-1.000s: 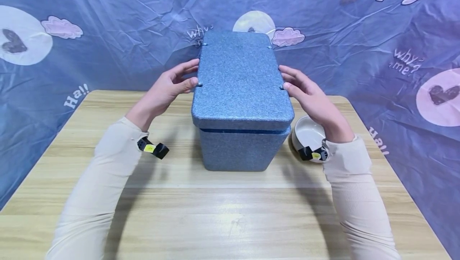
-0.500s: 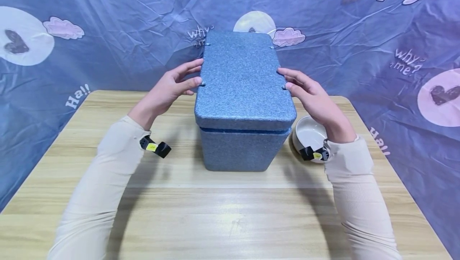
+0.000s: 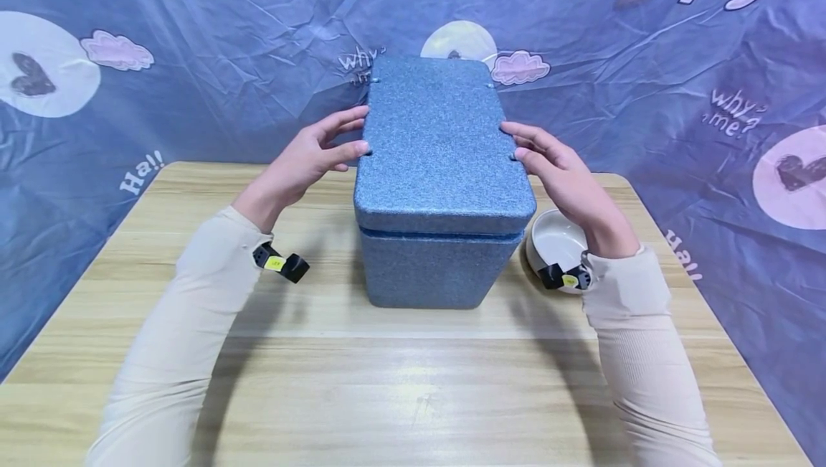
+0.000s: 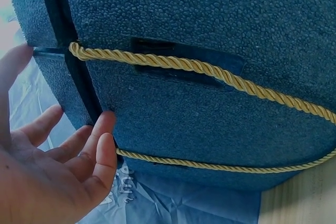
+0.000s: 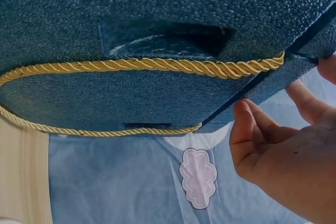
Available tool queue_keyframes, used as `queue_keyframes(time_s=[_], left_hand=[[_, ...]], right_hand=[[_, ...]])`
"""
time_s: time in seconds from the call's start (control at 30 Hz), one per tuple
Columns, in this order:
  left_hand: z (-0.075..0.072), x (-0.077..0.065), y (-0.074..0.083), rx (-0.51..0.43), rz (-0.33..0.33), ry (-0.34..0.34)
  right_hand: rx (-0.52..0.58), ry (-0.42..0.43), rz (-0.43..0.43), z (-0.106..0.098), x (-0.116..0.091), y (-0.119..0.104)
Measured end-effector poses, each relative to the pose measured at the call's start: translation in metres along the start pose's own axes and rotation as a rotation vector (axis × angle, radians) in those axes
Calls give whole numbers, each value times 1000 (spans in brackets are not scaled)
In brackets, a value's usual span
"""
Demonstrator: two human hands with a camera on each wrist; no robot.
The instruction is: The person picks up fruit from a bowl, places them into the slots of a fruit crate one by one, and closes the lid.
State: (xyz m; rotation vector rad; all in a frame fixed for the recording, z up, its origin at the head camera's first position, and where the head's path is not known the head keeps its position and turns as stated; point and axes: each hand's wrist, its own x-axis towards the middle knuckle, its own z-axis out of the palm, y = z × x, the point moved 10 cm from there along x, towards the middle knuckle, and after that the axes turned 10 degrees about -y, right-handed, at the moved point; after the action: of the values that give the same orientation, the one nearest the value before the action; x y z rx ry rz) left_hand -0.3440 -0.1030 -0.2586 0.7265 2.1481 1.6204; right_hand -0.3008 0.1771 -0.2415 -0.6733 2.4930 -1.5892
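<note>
A blue foam box [image 3: 429, 273] stands on the table with its lid [image 3: 442, 144] over the top. Between lid and box a narrow dark gap shows along the front. From the left, my left hand [image 3: 310, 155] holds the lid's side edge, thumb near the top and fingertips lower. My right hand [image 3: 558, 173] holds the opposite edge in a similar way. Yellow twisted rope [image 4: 194, 65] loops down the box's left side in the left wrist view. Another yellow rope [image 5: 157, 65] hangs on the right side, below a recessed slot [image 5: 184, 38]. The box's inside is hidden.
A white bowl [image 3: 535, 246] stands right of the box, partly behind the right wrist camera. The wooden table [image 3: 413, 395] reaches back to a blue printed cloth [image 3: 245, 44], which hangs close behind the box.
The lid has shifted slightly to the right over the box, and both hands have gone with it. Box and bowl have stayed in place.
</note>
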Motion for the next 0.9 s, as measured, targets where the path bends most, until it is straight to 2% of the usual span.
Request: queue_keyframes(time_s=[0.2,0.53,0.9], left_hand=[[2,1,0,-11,-7,-6],[2,3,3,-8,15,-18],[0,1,5,-73,59,10]], right_hand=[[-59,-4,9,1,-1,0],[44,37,-3,-2,0,0],[-12,63,12,-2,-2,-4]])
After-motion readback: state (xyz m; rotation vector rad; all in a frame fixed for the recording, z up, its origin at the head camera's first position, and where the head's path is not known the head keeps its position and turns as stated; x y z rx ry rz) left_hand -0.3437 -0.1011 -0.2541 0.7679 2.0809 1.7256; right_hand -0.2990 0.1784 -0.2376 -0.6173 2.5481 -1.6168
